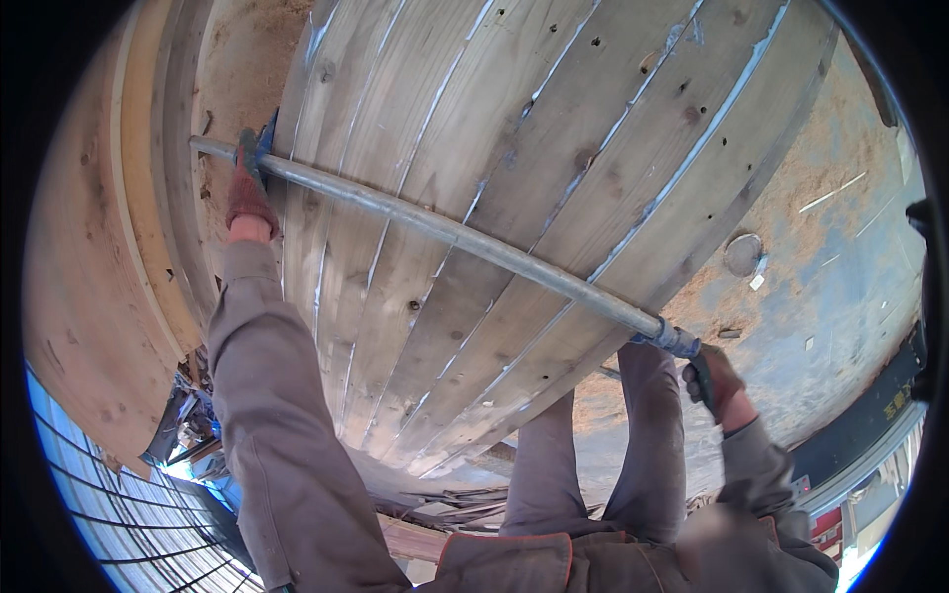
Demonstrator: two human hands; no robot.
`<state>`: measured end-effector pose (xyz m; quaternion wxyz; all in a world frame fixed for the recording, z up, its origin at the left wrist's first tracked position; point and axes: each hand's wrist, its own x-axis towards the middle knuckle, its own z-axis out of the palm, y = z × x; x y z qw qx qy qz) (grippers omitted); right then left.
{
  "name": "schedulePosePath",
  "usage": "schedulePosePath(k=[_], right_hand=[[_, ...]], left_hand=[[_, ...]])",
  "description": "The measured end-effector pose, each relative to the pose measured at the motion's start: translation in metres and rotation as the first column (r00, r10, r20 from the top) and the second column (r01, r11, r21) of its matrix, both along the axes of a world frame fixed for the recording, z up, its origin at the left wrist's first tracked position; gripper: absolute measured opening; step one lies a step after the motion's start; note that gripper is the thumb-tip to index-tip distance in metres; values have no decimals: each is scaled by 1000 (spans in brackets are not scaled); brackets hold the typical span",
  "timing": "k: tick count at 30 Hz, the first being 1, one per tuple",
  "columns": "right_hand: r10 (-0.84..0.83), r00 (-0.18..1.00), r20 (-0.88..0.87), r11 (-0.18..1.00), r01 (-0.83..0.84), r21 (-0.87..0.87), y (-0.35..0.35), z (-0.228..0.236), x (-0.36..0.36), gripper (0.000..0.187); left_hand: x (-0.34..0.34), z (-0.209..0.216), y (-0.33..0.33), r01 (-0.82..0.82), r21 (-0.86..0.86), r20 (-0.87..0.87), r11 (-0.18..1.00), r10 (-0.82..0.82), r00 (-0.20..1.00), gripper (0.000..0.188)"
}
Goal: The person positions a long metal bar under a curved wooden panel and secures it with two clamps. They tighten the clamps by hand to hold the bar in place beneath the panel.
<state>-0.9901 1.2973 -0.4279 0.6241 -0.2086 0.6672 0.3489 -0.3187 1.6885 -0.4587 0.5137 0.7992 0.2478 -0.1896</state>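
Plank panel (514, 188), white-seamed, is below, w/ pipe clamp (465, 237) spanning it. L gloved hand (249, 188) wraps clamp's L end; R gloved hand (722, 381) at R end, can't tell if gripping. Prob. clamp-positioning step; next move calls for squaring pipe, snugging evenly.

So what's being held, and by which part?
A metal pipe clamp: the left hand holds it at the blue fitting near one end; the right hand is at the other end, grip unclear.
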Motion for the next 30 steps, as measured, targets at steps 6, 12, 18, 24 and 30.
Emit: schedulePosePath(k=[6,12,18,24,30], right_hand=[[109,929,355,975,-30,-221,9,40,25,43],[989,140,-44,13,-383,-924,19,58,-2,64],[780,488,393,499,-105,-860,-5,-20,-7,48],[-354,889,291,931,364,20,11,-76,-1,45],[265,828,494,688,197,-698,20,-42,-24,63]], left_hand=[[11,-12,21,140,-9,-13,990,-140,990,77],[23,-15,27,134,-254,-92,958,-162,983,67],[17,-5,19,135,-174,-69,975,-149,986,71],[17,-6,22,122,-236,-116,964,-152,981,76],[25,-7,31,158,-54,-133,986,-164,977,74]])
